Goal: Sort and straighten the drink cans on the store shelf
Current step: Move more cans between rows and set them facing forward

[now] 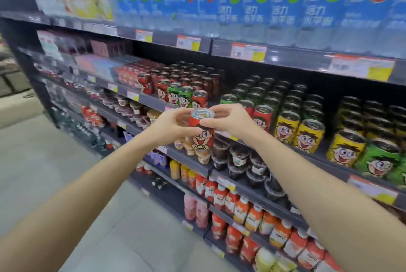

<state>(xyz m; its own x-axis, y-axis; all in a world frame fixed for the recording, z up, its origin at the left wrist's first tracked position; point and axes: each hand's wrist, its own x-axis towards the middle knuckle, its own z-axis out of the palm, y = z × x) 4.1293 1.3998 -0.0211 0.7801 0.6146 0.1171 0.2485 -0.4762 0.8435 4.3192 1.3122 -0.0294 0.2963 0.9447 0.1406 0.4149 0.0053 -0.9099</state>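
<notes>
Holding a red can [201, 130] upright in front of the can shelf [219, 133], both hands meet around it, clear of the shelf's front edge. Left of the red can, the left hand [170, 123] wraps its side, its grip closed on the can with the fingers behind and the thumb toward the rim. The can's cartoon face looks at the camera and its silver top shows. Right of the red can, the right hand [228, 121] pinches its upper part, thumb across the front just under the rim, this grip also clamped on the can. Behind the red can stand more red cans [175, 78] with two green cans [180, 95] at their front. Further right of the red can come a block of green cans [274, 93], then yellow cans [298, 131], with a green one at the far right. Above the red can, water bottles [263, 8] fill the top shelf.
</notes>
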